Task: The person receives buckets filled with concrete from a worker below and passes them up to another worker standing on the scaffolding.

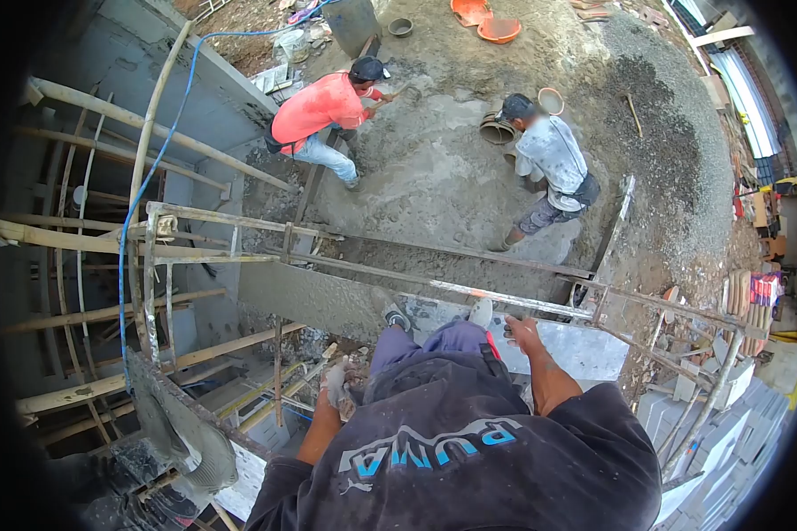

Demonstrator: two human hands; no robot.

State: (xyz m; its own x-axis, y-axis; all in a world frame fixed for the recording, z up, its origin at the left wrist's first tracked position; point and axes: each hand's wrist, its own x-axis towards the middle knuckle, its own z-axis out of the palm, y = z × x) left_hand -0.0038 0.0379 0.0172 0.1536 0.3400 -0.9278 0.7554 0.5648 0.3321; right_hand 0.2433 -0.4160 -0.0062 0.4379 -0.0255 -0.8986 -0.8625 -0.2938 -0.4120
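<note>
My left hand hangs low beside my left thigh, grey as if gloved or coated with cement. It blends into the rubble behind, and its finger shape is unclear. On the other side, my right hand is lowered over a pale plank, fingers curled inward; what they hold, if anything, I cannot make out. A pale grey rounded shape shows beside it, at the end of my right trouser leg. My left shoe rests by a cement-smeared board.
A scaffold rail crosses in front of me; bamboo poles and a blue hose stand left. Below, one person in a red shirt and another in a pale shirt bend over wet concrete. A cement-coated trough lies lower left.
</note>
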